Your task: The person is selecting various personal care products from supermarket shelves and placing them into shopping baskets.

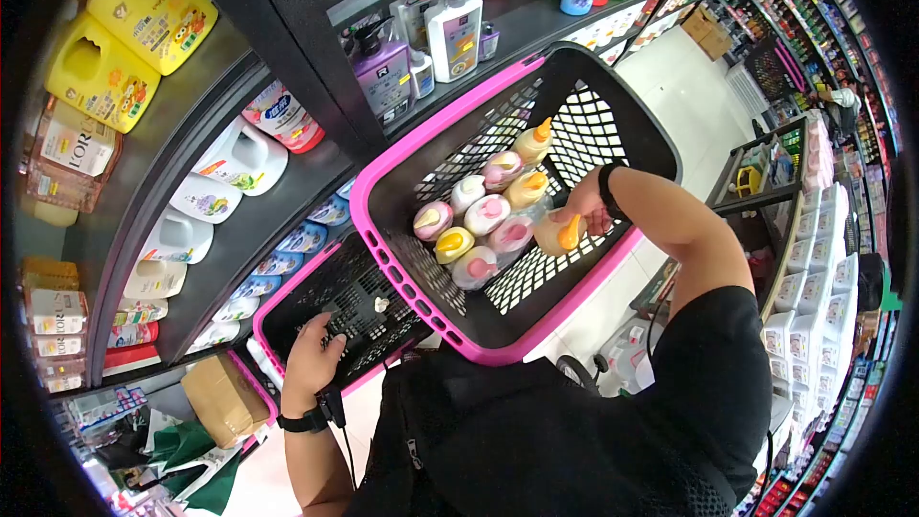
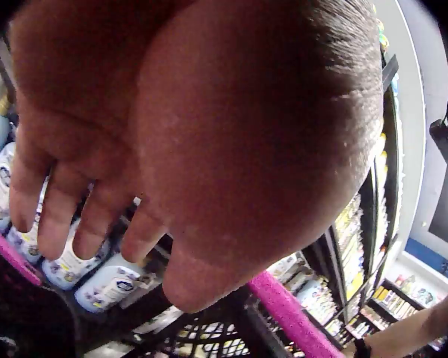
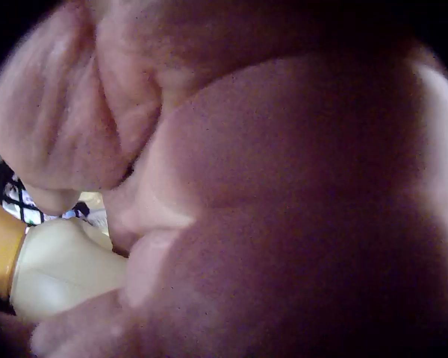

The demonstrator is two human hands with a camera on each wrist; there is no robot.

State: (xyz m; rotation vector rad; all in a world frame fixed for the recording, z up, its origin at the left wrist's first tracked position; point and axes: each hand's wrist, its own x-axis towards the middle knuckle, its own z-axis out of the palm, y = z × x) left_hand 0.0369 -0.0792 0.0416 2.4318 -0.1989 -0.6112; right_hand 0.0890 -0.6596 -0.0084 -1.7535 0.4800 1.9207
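Note:
A black basket with a pink rim holds several bottles standing in rows, among them a white one and one with a yellow cap. Inside its right part, the right hand grips a cream bottle with an orange cap; the right wrist view shows this bottle against the curled fingers of the hand. Over a second, lower basket the left hand hangs with relaxed fingers, holding nothing. In the left wrist view its palm faces the camera.
Shelves with yellow jugs, white jugs and a purple bottle rise at the left and behind the basket. A cardboard box lies at lower left. Stacked white packs stand at right, beside a tiled aisle.

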